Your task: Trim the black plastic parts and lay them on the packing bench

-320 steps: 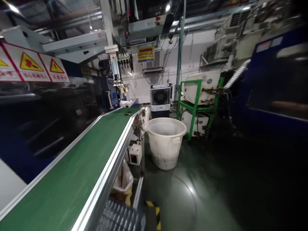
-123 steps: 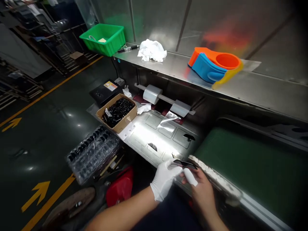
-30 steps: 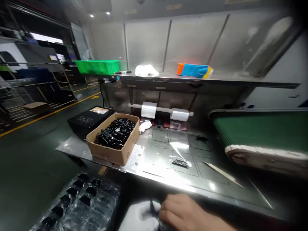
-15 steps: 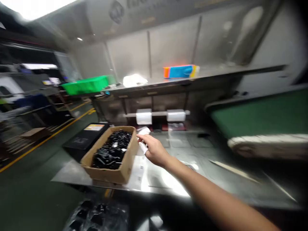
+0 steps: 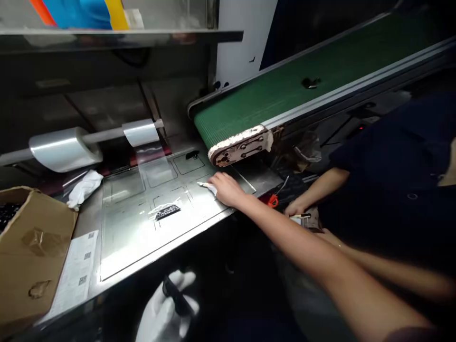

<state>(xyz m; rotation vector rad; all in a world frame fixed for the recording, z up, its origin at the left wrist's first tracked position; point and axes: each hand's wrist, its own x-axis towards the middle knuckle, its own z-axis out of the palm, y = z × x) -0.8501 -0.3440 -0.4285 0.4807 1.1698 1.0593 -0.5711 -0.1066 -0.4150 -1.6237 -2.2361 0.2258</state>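
Left hand (image 5: 160, 313): we are clamping a black part (image 5: 176, 297) in the white-gloved fingers, below the front edge of the surface (image 5: 121, 242).
Right hand (image 5: 226, 189): we are resting it open on the steel, fingers apart from each other, near the end of the green belt (image 5: 285, 90).
Black strip (image 5: 167, 211): we are leaving it on the surface, just left of the right hand.
Co-worker's hand (image 5: 295, 207): they are holding a small stick (image 5: 301, 215) off to the right.

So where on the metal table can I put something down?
Bare steel lies between the printed sheet and the black piece, below the white cloth. It's crowded by the right hand, under the green belt's end.
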